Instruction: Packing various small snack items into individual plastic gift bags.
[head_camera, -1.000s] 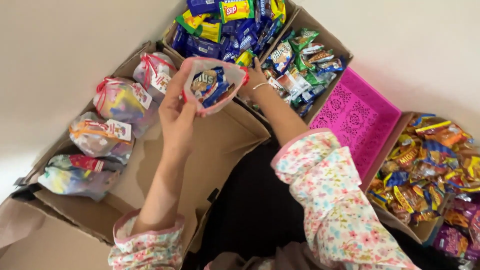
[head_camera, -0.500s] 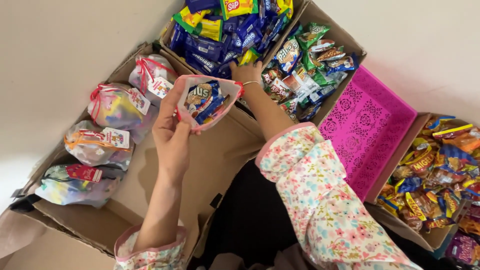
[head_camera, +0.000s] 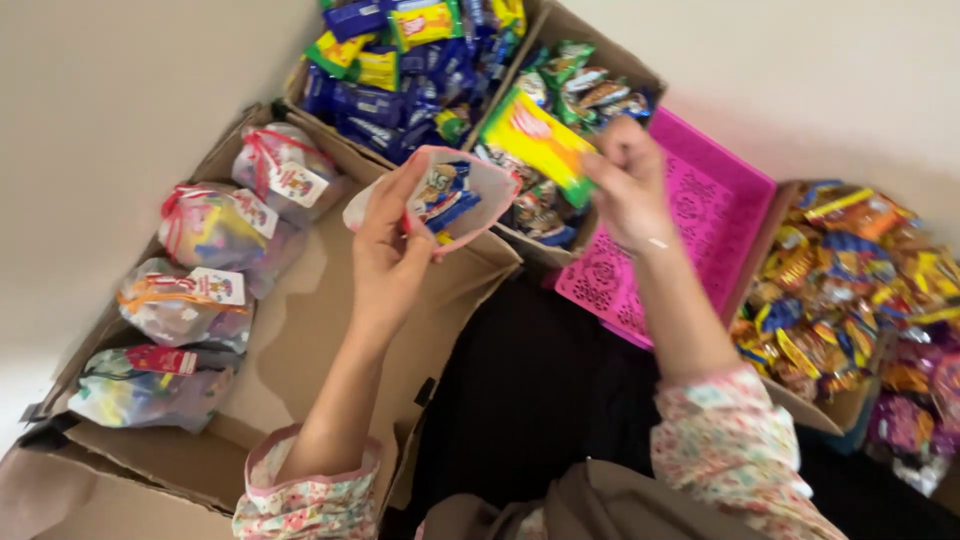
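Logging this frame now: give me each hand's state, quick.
Left hand: closed on the rim of the small open bag, holding it up.
Right hand: pinching a yellow-green snack packet.

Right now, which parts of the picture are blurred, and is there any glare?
Head view: the right hand and its yellow-green packet are smeared by motion; the left hand and open bag are soft; the tied bags are clearer. Light is even, no strong glare.
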